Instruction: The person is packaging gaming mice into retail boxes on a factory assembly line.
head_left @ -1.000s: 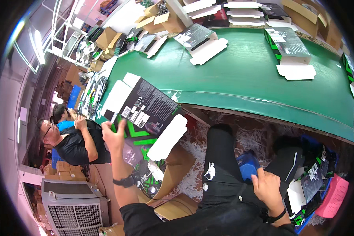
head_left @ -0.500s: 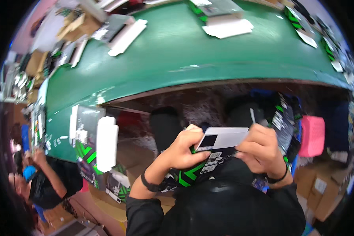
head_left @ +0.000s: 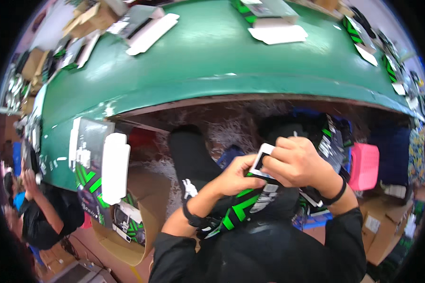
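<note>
A black and green printed carton (head_left: 241, 207) with a white end flap (head_left: 258, 159) is held tilted above my lap. My left hand (head_left: 235, 177) grips the carton near this end, thumb across the printed face and fingers behind. Over the flap is my right hand (head_left: 295, 161), its fingers bent and pressed against the inner side of the flap; its fingertips are partly hidden. Part of the carton's end lies hidden under the right hand.
Left stands a similar carton with a white flap (head_left: 115, 170), at a brown cardboard box (head_left: 141, 236). More open cartons (head_left: 278, 34) lie on the green table (head_left: 198, 52). A pink plastic container (head_left: 365, 166) is at the right. Another person (head_left: 45, 212) sits far left.
My right hand has come left onto the carton's end and now covers much of the white flap, which showed broadly before. The flap has turned, and the view has shifted slightly.
</note>
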